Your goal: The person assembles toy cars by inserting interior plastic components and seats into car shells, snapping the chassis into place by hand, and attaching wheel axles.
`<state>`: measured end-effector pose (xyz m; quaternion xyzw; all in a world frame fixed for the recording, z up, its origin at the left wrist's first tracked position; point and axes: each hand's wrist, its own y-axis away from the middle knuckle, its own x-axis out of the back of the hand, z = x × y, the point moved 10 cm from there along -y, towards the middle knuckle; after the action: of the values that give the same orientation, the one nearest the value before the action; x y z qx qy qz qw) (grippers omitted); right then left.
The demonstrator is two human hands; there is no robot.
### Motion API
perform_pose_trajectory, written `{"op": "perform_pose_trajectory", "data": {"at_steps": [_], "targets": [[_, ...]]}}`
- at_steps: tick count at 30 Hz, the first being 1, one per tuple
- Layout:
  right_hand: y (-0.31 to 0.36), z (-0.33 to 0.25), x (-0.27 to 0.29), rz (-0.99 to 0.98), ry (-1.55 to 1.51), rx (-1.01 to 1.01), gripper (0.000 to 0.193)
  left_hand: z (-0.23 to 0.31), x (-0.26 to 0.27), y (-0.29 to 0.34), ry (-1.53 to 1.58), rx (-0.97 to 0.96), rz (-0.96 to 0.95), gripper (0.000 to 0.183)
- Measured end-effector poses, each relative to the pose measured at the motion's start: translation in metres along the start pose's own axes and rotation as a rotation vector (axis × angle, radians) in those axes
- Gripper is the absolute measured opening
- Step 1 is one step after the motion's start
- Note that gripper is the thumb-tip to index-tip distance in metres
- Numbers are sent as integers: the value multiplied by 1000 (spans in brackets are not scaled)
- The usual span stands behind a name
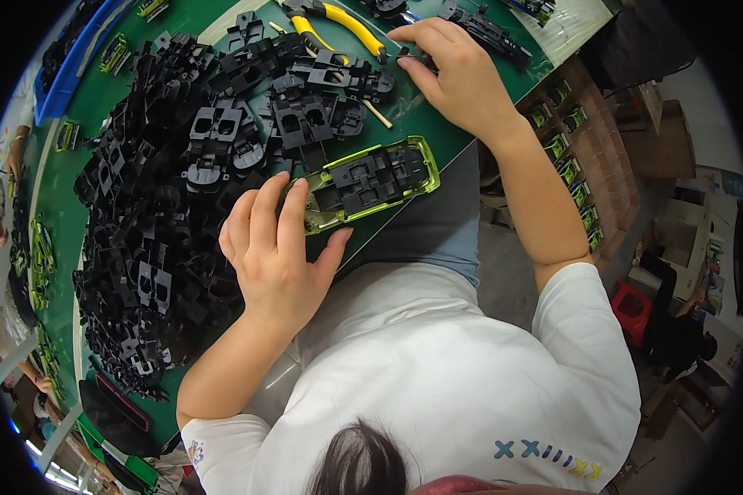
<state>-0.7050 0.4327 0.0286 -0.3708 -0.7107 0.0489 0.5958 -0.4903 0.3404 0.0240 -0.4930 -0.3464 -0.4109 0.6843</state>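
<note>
My left hand (276,247) grips one end of a lime-green toy car body shell (428,165) at the table's near edge, thumb on the near side and fingers on the far side. Inside the shell, open side up, lies a black plastic chassis piece (367,183). Farther right, my right hand (458,78) curls its thumb and index finger around a small black plastic part (419,59) on the tabletop. Most of that part is hidden by the fingers. Yellow-handled pliers (347,25) lie just left of this hand.
A large heap of black chassis parts (140,206) covers the left of the green table (78,177). Near the pliers lies a thin wooden stick (378,114). A blue bin (58,103) stands far left. Right of the table, green car shells sit in a brown tray (607,157).
</note>
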Motion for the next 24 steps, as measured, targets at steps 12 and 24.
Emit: {"op": "perform_pose_trajectory", "data": {"at_steps": [12,24], "targets": [[5,-1,10,64,26,87,26,0,2,-2,6,-10,21,66],[35,-76,39,-211,-437,182,40,0,8,-3,67,-25,62,77]]}}
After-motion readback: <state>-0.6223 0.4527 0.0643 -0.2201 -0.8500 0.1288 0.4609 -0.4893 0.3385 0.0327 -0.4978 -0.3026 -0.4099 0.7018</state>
